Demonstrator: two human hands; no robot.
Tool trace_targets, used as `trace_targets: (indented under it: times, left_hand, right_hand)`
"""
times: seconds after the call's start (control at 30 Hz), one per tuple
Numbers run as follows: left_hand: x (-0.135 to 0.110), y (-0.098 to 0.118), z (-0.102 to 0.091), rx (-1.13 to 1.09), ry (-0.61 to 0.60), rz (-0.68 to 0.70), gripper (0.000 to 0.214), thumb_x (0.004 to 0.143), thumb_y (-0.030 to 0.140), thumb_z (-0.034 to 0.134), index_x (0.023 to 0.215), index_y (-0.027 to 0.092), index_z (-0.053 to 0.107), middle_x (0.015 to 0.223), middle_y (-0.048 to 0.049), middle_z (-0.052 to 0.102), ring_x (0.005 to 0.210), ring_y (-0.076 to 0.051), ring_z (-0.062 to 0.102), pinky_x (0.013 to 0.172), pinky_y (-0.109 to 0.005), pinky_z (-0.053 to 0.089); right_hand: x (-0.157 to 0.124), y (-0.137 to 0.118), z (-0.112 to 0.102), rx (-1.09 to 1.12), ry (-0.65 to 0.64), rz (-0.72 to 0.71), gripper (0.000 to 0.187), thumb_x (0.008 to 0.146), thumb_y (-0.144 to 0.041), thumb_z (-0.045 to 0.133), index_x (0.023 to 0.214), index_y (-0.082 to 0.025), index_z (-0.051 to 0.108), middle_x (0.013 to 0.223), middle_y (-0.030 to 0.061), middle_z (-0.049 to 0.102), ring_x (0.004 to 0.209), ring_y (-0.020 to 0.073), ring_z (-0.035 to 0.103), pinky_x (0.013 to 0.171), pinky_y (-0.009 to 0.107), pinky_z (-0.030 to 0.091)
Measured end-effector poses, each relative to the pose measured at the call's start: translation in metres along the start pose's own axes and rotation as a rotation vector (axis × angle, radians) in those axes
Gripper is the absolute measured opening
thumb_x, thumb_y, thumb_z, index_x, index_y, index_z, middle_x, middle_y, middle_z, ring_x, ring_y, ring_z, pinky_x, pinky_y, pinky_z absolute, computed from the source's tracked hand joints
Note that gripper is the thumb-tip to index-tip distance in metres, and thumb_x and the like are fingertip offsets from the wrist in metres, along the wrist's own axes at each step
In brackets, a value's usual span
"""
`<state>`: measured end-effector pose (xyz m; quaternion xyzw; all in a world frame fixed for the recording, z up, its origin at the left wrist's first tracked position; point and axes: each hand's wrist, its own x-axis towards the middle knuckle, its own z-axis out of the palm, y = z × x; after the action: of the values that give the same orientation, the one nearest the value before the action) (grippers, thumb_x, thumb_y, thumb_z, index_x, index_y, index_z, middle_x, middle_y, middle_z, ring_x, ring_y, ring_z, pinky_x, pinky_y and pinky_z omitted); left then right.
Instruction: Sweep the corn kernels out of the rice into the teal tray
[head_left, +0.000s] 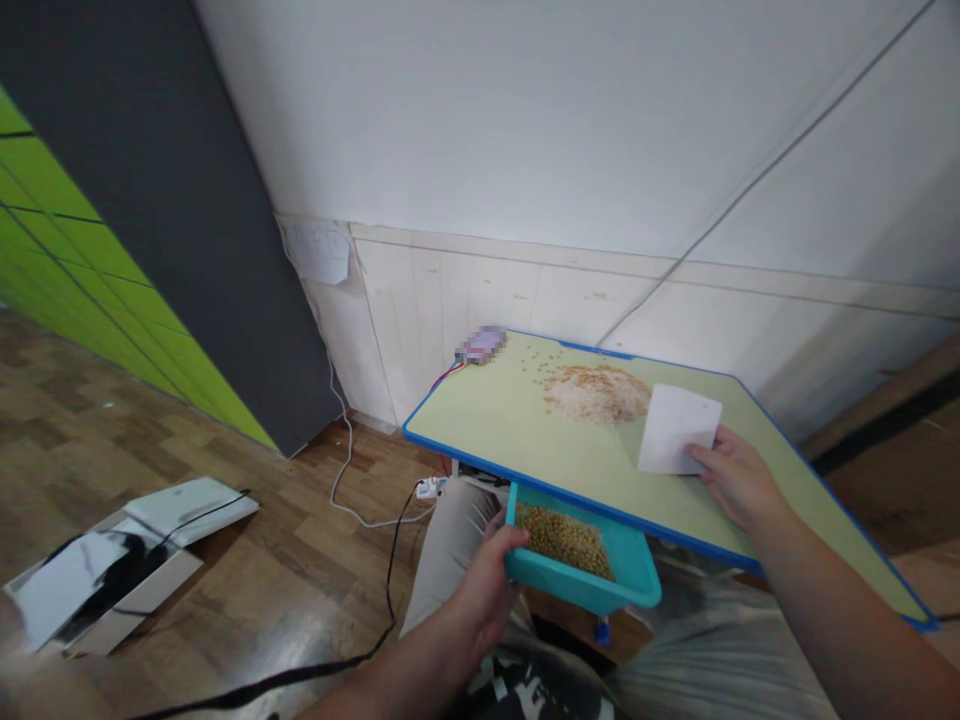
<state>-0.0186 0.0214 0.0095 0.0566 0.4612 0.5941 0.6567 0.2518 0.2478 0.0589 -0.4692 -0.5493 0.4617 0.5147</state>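
My left hand [491, 570] grips the left end of a turquoise plastic tub [570, 590], thumb over its rim. The tub sits at the table's front edge above my lap, with yellowish-green beans or grains [566, 540] inside. Between the thumb and fingers of my right hand [739, 475] is a white card [679, 430], held tilted over the table top. Just left of the card lies a heap of pale grains mixed with tan ones [596, 393]. A few loose tan pieces [536, 365] are scattered left of the heap.
The pale yellow table [480, 410] has a blue rim and stands against the wall. A blurred purplish item [481, 345] with red and blue wires lies at its far left corner. On the floor are a power strip [431, 487], cables, and an open white box [127, 560].
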Motion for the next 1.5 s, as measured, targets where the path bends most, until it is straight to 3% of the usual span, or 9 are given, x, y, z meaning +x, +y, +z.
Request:
trace_targets:
  times: [0.3, 0.43, 0.6, 0.67, 0.9, 1.1, 1.3, 1.5]
  left_hand:
    - [-0.001, 0.004, -0.001, 0.001, -0.001, -0.001, 0.070, 0.060, 0.038, 0.080, 0.127, 0.022, 0.065, 0.124, -0.0098, 0.080, 0.117, -0.032, 0.070, 0.090, -0.037, 0.052]
    - [-0.004, 0.006, 0.000, -0.007, -0.002, -0.022, 0.069, 0.059, 0.037, 0.082, 0.125, 0.023, 0.066, 0.128, -0.0096, 0.080, 0.121, -0.033, 0.070, 0.093, -0.038, 0.053]
    - [-0.004, 0.008, 0.000, -0.009, -0.025, -0.015, 0.066, 0.061, 0.036, 0.082, 0.124, 0.023, 0.068, 0.127, -0.0099, 0.081, 0.121, -0.034, 0.071, 0.092, -0.039, 0.054]
    - [-0.004, 0.007, 0.000, 0.001, -0.005, -0.021, 0.065, 0.061, 0.036, 0.081, 0.123, 0.023, 0.068, 0.125, -0.0096, 0.081, 0.120, -0.033, 0.071, 0.089, -0.038, 0.053]
    - [-0.004, 0.005, 0.002, -0.014, 0.021, 0.003, 0.073, 0.059, 0.033, 0.078, 0.130, 0.022, 0.065, 0.120, -0.0089, 0.081, 0.119, -0.031, 0.070, 0.086, -0.035, 0.050]
    - [-0.006, 0.006, 0.001, -0.010, 0.008, 0.007, 0.075, 0.060, 0.034, 0.078, 0.133, 0.023, 0.065, 0.119, -0.0082, 0.080, 0.117, -0.031, 0.070, 0.087, -0.035, 0.050]
    - [-0.004, 0.006, 0.000, -0.012, 0.006, -0.008, 0.071, 0.059, 0.034, 0.079, 0.127, 0.023, 0.067, 0.123, -0.0085, 0.080, 0.121, -0.032, 0.069, 0.089, -0.035, 0.051]
    - [-0.003, 0.005, -0.001, -0.004, 0.011, -0.004, 0.068, 0.059, 0.036, 0.081, 0.125, 0.024, 0.069, 0.118, -0.0069, 0.081, 0.109, -0.028, 0.071, 0.083, -0.034, 0.051]
  right_hand:
    - [0.001, -0.004, 0.007, -0.099, -0.006, -0.092, 0.048, 0.066, -0.038, 0.077, 0.111, -0.027, 0.068, 0.097, 0.0038, 0.084, 0.089, 0.0283, 0.079, 0.086, 0.045, 0.063]
    - [0.005, -0.019, 0.013, -0.263, 0.014, -0.230, 0.041, 0.066, -0.036, 0.072, 0.106, -0.026, 0.066, 0.100, 0.0057, 0.082, 0.094, 0.0285, 0.076, 0.094, 0.047, 0.059]
    - [-0.003, -0.055, 0.016, -0.703, -0.003, -0.418, 0.012, 0.074, -0.035, 0.063, 0.082, -0.027, 0.060, 0.075, 0.0023, 0.069, 0.073, 0.0251, 0.064, 0.070, 0.037, 0.053]
    - [-0.010, -0.067, 0.017, -0.800, -0.044, -0.449, 0.007, 0.076, -0.033, 0.060, 0.081, -0.028, 0.060, 0.075, 0.0024, 0.068, 0.070, 0.0237, 0.062, 0.066, 0.035, 0.049]
    - [-0.024, -0.069, 0.012, -0.926, -0.200, -0.399, 0.006, 0.077, -0.031, 0.058, 0.080, -0.029, 0.063, 0.074, 0.0029, 0.070, 0.061, 0.0217, 0.059, 0.056, 0.033, 0.045]
    - [-0.027, -0.063, 0.010, -0.955, -0.298, -0.434, 0.008, 0.080, -0.027, 0.056, 0.082, -0.028, 0.064, 0.081, 0.0049, 0.074, 0.076, 0.0256, 0.070, 0.066, 0.035, 0.052]
    - [-0.019, -0.084, 0.017, -1.257, -0.261, -0.434, 0.018, 0.094, -0.025, 0.049, 0.090, -0.026, 0.067, 0.085, 0.0101, 0.075, 0.082, 0.0287, 0.072, 0.074, 0.037, 0.052]
    - [-0.010, -0.111, 0.043, -1.499, -0.306, -0.382, 0.025, 0.097, -0.021, 0.051, 0.109, -0.021, 0.073, 0.104, 0.0165, 0.080, 0.096, 0.0325, 0.075, 0.080, 0.038, 0.051]
